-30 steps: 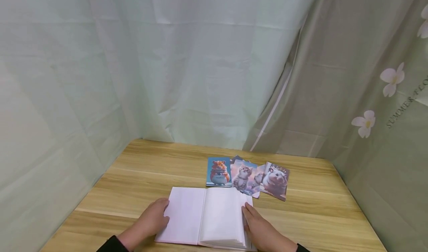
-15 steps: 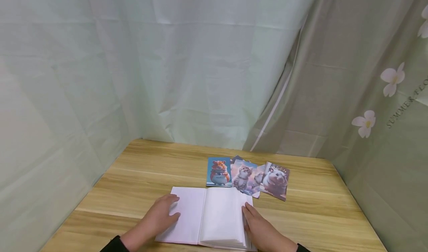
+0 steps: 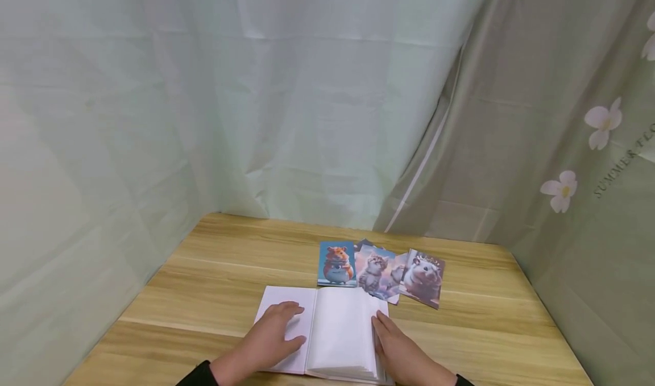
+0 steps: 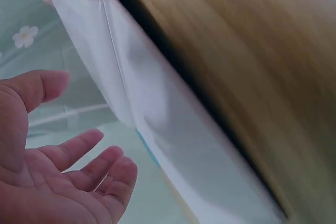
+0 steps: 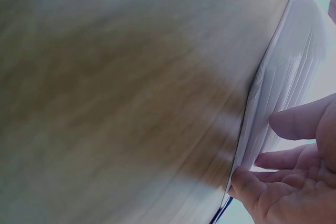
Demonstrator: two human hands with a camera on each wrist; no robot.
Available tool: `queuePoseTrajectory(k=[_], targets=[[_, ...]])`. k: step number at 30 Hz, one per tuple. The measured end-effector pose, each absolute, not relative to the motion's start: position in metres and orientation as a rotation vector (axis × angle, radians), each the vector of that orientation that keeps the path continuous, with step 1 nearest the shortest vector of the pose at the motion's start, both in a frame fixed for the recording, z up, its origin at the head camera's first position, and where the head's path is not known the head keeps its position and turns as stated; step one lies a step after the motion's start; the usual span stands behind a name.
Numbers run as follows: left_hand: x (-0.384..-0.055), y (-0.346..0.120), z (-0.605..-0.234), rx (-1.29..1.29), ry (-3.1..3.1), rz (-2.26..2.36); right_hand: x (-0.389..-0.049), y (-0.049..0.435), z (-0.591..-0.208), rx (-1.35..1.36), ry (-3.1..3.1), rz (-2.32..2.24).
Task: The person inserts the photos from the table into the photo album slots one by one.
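Observation:
An open photo album [image 3: 340, 330] with white cover and clear sleeve pages lies flat near the front of the table. My left hand [image 3: 271, 337] hovers over its inside left cover [image 3: 287, 302], thumb and fingers spread, holding nothing; the left wrist view shows a gap between these fingers [image 4: 118, 174] and the album. My right hand [image 3: 401, 349] rests along the right edge, its fingers fairly straight against the page edges. In the right wrist view, the right thumb [image 5: 299, 121] is by the stacked pages [image 5: 286, 77] and the fingertips touch the lower cover edge.
Behind the album lie several picture cards: a hamster card [image 3: 337, 264], a kitten card [image 3: 376, 269] overlapping others, and a crowned-animal card [image 3: 422, 278] at right. Pale curtains [image 3: 317, 119] surround the wooden table [image 3: 215, 283] at its back and sides.
My left hand has let go of the album's left edge and moved right, over the left cover. The right hand stays at the right edge, and the album and cards lie still.

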State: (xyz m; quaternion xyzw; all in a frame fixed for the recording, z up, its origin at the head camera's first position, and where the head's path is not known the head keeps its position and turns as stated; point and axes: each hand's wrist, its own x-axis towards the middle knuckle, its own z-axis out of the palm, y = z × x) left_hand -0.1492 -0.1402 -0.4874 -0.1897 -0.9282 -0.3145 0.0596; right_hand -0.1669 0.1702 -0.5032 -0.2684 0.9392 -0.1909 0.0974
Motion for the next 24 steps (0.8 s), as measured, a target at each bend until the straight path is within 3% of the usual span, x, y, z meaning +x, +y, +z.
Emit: queuePoseTrajectory(k=[24], targets=[[-0.144,-0.089,-0.492,-0.744,-3.035,-0.866,-0.168,0.170,-0.507,-0.812,2.810,-0.553]])
